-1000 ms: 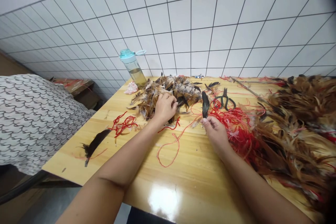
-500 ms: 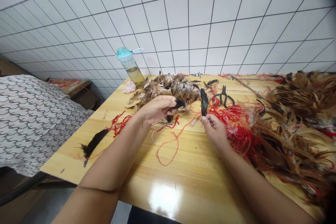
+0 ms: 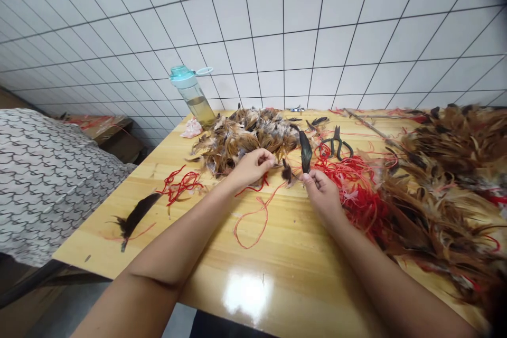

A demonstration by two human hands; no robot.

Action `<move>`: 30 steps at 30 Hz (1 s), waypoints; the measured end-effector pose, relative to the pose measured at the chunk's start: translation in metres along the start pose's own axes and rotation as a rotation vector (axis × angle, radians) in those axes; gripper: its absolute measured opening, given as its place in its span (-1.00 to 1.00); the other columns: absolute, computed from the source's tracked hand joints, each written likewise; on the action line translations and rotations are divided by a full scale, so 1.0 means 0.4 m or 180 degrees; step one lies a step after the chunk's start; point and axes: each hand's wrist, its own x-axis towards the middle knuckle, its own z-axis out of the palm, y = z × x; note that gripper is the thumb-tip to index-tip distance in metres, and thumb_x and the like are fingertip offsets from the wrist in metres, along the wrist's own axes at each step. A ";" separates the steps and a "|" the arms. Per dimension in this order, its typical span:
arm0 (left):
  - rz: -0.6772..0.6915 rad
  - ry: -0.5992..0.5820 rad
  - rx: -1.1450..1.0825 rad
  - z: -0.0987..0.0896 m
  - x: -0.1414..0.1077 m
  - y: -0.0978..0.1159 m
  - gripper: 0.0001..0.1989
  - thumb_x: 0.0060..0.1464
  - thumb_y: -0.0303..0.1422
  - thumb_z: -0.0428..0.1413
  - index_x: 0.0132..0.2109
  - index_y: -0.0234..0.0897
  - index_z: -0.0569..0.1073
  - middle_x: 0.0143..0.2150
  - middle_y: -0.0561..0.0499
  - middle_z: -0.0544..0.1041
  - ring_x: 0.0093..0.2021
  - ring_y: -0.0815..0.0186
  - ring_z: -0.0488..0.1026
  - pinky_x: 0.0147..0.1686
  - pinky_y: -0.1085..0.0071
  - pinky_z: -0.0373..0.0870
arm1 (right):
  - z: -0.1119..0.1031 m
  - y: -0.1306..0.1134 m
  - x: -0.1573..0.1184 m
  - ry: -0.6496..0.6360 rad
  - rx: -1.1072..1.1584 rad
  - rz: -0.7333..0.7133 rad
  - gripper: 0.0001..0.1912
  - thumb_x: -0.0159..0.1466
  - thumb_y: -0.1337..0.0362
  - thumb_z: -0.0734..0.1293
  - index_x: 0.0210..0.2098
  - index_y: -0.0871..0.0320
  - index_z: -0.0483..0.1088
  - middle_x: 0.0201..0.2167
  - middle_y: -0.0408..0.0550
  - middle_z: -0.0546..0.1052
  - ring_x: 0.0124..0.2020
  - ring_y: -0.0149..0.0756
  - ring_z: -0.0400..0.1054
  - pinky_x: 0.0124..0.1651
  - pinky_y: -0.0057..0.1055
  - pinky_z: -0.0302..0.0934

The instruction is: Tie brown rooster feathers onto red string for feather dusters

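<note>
Upright between the thumb and fingers of my right hand [image 3: 321,189] is a glossy black feather [image 3: 305,151], gripped at its lower end. My left hand [image 3: 254,166] is closed in a pinch in front of the pile of brown feathers [image 3: 237,140]; whatever lies between its fingertips is too small or hidden to make out. Just right of that hand is a small dark feather [image 3: 287,171], apart from the fingers. A loop of thin red string [image 3: 252,245] lies on the table between my forearms.
Black-handled scissors [image 3: 336,147] and tangled red string [image 3: 362,190] lie right of centre, beside large brown feather bunches [image 3: 439,206]. A water bottle [image 3: 194,96] stands at the back left. One black feather [image 3: 138,214] rests on the wooden table [image 3: 301,264] at left.
My left hand has let go of the dark feather it held, which is now to its right. That hand has shifted slightly right. My right hand still holds its black feather.
</note>
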 end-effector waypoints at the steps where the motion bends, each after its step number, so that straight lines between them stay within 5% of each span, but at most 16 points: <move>1: 0.0195 -0.0020 0.0313 0.009 -0.001 -0.007 -0.85 -0.01 -0.39 0.19 -0.23 -0.28 0.50 -0.29 -0.01 0.46 -0.33 0.37 0.36 -0.31 0.47 0.29 | 0.000 0.001 0.000 0.0009 0.0019 0.0012 -0.68 0.21 0.01 0.23 -0.51 0.11 0.25 -0.65 -0.26 0.16 -0.60 -0.44 0.02 -0.54 -0.47 -0.09; 6: 0.1230 -0.0539 0.1327 0.045 -0.015 -0.004 -0.60 -0.03 -0.59 0.05 -0.08 -0.16 0.54 -0.18 -0.05 0.43 -0.15 0.27 0.35 -0.09 0.36 0.27 | 0.001 0.009 0.004 0.0028 0.0055 -0.0016 -0.70 0.21 0.03 0.23 -0.48 0.11 0.30 -0.64 -0.24 0.19 -0.58 -0.42 0.03 -0.54 -0.47 -0.07; 12: 0.1659 -0.1159 0.1679 0.055 -0.038 0.016 -0.72 0.14 -0.49 0.02 -0.14 -0.11 0.57 -0.20 -0.06 0.43 -0.14 0.24 0.31 -0.11 0.36 0.18 | 0.002 0.008 0.005 0.0018 0.0037 -0.0011 -0.70 0.21 0.03 0.23 -0.47 0.12 0.32 -0.63 -0.23 0.22 -0.58 -0.42 0.05 -0.51 -0.46 -0.05; 23: 0.1616 -0.0864 0.1859 0.054 -0.025 0.000 -0.90 0.10 -0.45 0.06 -0.33 -0.23 0.47 -0.26 -0.05 0.39 -0.15 0.22 0.26 -0.12 0.35 0.17 | -0.001 0.003 0.005 0.0006 -0.0073 0.0005 -0.68 0.20 0.00 0.23 -0.48 0.13 0.33 -0.63 -0.21 0.27 -0.58 -0.40 0.09 -0.50 -0.44 -0.03; 27: 0.1255 -0.0270 0.0956 0.038 -0.022 0.020 -0.96 0.09 -0.42 0.09 -0.33 -0.28 0.37 -0.33 0.02 0.37 -0.28 0.34 0.29 -0.21 0.41 0.22 | -0.006 -0.001 0.006 0.0069 -0.0052 -0.0037 -0.67 0.20 0.00 0.24 -0.48 0.13 0.32 -0.63 -0.22 0.24 -0.57 -0.41 0.08 -0.50 -0.45 -0.01; 30: 0.0648 0.0159 -0.0388 0.038 -0.021 0.030 -0.79 0.06 -0.27 0.16 -0.32 -0.28 0.30 -0.43 0.12 0.33 -0.44 0.45 0.25 -0.39 0.49 0.20 | -0.008 0.000 0.006 0.0117 -0.0063 -0.0038 -0.67 0.22 0.01 0.23 -0.45 0.14 0.35 -0.63 -0.23 0.24 -0.57 -0.41 0.09 -0.49 -0.45 0.00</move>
